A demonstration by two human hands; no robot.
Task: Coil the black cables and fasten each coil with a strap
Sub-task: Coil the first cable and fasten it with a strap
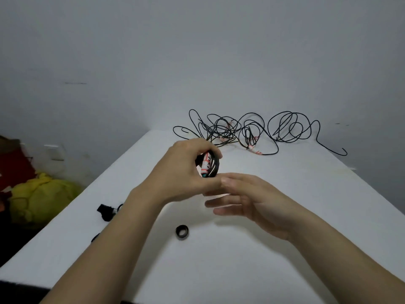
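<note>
Left hand (186, 170) grips a small coil (210, 165) above the tabletop (219, 270), right hand (247, 198) flat and empty beside it, tangle (247, 130) at the far edge: light, springy wire I'd say, so clamp across all the turns.

white table (263, 260) with tangled black cables (247, 130), a rolled strap (182, 232), a bundled coil (106, 211)
</note>
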